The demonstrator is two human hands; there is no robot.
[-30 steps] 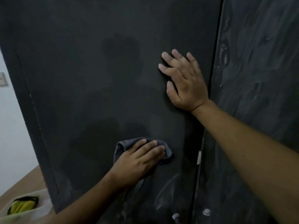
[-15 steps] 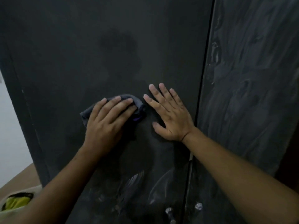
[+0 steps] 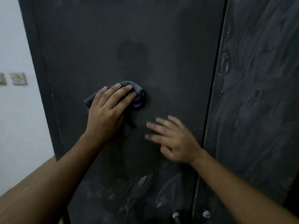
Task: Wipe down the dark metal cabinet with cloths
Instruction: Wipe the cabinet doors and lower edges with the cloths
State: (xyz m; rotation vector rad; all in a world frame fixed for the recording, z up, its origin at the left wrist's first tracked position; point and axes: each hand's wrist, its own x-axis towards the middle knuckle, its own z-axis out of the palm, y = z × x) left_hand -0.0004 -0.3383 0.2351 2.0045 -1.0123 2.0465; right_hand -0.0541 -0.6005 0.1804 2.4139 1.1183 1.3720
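Since half a second ago the left hand (image 3: 106, 110) and its cloth (image 3: 137, 90) are sitting higher on the door, while the right hand (image 3: 174, 143) is dropping away below and to the right of the cloth, motion-blurred.

Two bare forearms are reaching in from the bottom edge. The left hand is pressing the one dark grey cloth flat against the left door (image 3: 161, 46) with straight fingers, not gripping it. A purple patch is showing under the fingertips. The cloth is lying about midway between that door's left edge and the centre seam.

The right hand is released, fingers straight and spread, near the seam. Cannot tell whether it is touching the door.

The cabinet (image 3: 100, 38) is showing two doors, both closed, contents hidden. The right door (image 3: 258, 94) is carrying pale wipe streaks. Two small knobs (image 3: 176, 215) are sitting at the bottom edge, one each side of the seam.

Beyond the cabinet's left edge, the white wall (image 3: 16, 38) is carrying two switch plates (image 3: 18, 78), one cut off by the frame.
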